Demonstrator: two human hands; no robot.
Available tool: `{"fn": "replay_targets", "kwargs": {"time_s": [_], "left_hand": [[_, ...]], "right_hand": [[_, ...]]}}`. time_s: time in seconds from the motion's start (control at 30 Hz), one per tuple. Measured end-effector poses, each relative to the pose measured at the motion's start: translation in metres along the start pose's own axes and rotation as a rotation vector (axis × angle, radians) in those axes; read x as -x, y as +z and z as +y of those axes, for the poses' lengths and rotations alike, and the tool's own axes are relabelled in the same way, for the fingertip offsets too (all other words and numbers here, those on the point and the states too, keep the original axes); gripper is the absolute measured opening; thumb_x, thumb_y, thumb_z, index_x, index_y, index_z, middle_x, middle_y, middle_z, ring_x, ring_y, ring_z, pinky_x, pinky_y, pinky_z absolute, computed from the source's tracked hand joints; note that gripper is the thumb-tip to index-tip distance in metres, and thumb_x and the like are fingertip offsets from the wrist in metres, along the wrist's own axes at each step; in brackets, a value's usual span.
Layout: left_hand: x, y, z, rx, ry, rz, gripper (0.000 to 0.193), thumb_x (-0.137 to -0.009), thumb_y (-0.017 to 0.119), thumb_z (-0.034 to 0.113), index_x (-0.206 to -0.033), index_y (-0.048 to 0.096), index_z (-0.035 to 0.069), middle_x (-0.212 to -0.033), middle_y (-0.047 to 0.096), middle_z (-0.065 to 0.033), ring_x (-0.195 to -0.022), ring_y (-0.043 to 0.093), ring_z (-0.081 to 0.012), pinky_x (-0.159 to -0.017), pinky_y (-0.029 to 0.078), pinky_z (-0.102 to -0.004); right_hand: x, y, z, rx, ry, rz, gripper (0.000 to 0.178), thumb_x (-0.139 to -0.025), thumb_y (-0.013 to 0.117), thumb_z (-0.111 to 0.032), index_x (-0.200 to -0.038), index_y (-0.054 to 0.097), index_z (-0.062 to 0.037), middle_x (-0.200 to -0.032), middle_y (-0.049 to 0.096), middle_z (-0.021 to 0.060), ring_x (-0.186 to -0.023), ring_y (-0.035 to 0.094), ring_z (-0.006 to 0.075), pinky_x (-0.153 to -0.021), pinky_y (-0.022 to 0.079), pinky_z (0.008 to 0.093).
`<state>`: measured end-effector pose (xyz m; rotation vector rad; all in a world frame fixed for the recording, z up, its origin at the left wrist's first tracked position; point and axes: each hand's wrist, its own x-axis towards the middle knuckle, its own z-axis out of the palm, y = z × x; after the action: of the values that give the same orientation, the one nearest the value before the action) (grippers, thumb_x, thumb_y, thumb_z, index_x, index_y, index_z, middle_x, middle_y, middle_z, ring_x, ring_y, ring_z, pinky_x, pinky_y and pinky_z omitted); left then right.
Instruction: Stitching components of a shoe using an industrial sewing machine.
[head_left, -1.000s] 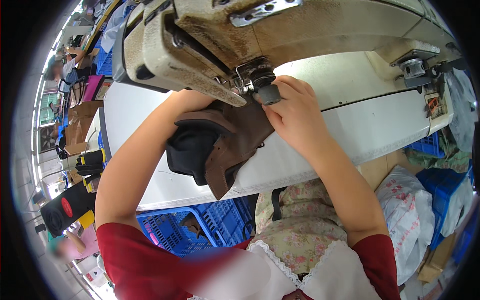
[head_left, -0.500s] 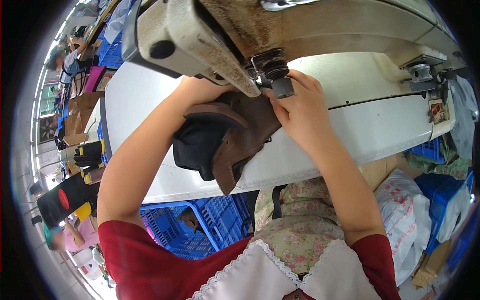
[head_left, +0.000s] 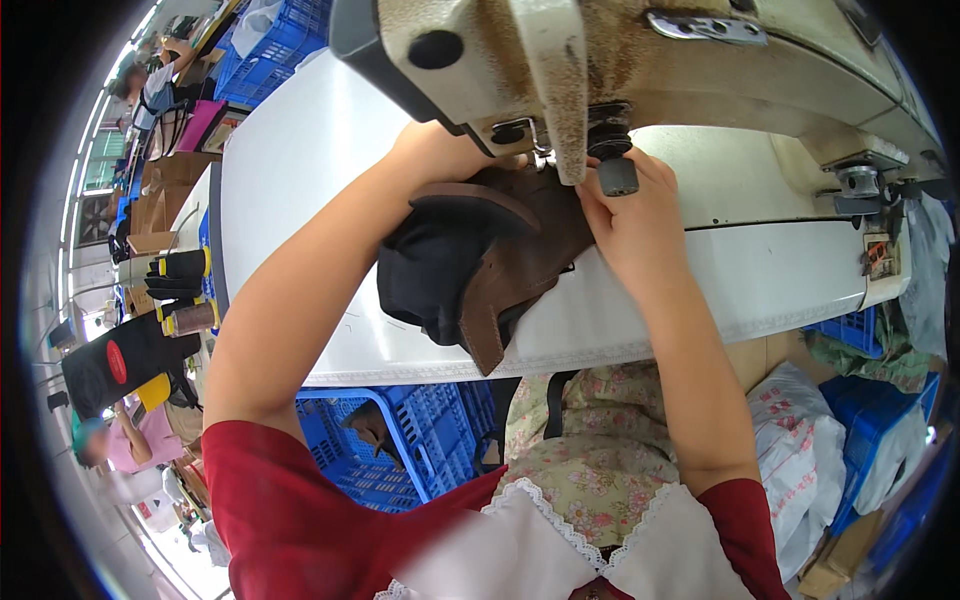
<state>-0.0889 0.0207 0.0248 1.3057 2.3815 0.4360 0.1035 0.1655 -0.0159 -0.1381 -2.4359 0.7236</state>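
A brown leather shoe upper with black lining [head_left: 480, 260] lies on the white sewing table [head_left: 300, 200], pushed under the head of a worn cream sewing machine [head_left: 620, 50]. My left hand [head_left: 430, 155] reaches over the piece from the left and is partly hidden behind the machine head. My right hand [head_left: 635, 225] presses the brown leather from the right, just beside the presser foot and its dark knob [head_left: 615, 170].
A blue plastic crate [head_left: 390, 440] sits under the table at my knees. White bags [head_left: 800, 440] and more blue crates [head_left: 880, 420] lie at right. At left stand a black tool holder [head_left: 120, 360], cardboard boxes and another person [head_left: 120, 440] working.
The view has shifted down and closer to the machine head. Both hands stay on the leather piece, which now sits further under the needle area.
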Motion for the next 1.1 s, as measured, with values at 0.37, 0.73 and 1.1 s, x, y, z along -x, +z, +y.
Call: {"fn": "replay_targets", "kwargs": {"time_s": [0.37, 0.73, 1.1], "left_hand": [[-0.010, -0.005, 0.002, -0.078, 0.151, 0.152, 0.035, -0.082, 0.072, 0.026, -0.114, 0.069, 0.011, -0.103, 0.070, -0.0065, -0.095, 0.065, -0.0185, -0.084, 0.051, -0.0326], [-0.003, -0.010, -0.003, -0.065, 0.081, 0.144, 0.025, -0.083, 0.069, 0.021, -0.103, 0.070, 0.006, -0.092, 0.069, -0.0058, -0.086, 0.063, -0.0145, -0.076, 0.050, -0.0297], [0.105, -0.070, 0.032, 0.156, -0.238, 0.704, 0.013, -0.084, 0.066, 0.013, -0.085, 0.068, 0.000, -0.077, 0.066, -0.0049, -0.073, 0.060, -0.0106, -0.067, 0.048, -0.0263]], "right_hand": [[-0.003, 0.001, 0.002, 0.028, 0.025, -0.063, 0.026, -0.074, 0.072, -0.004, -0.098, 0.067, -0.0089, -0.110, 0.067, 0.0016, -0.114, 0.058, 0.0241, -0.097, 0.044, 0.0435], [-0.002, 0.005, 0.003, 0.106, -0.017, -0.031, 0.025, -0.074, 0.072, -0.006, -0.098, 0.068, -0.0080, -0.107, 0.066, 0.0015, -0.111, 0.058, 0.0228, -0.095, 0.044, 0.0426], [-0.005, 0.002, 0.007, 0.063, -0.040, -0.069, 0.022, -0.078, 0.069, -0.007, -0.100, 0.068, -0.0112, -0.107, 0.066, -0.0015, -0.108, 0.059, 0.0220, -0.095, 0.044, 0.0418]]}}
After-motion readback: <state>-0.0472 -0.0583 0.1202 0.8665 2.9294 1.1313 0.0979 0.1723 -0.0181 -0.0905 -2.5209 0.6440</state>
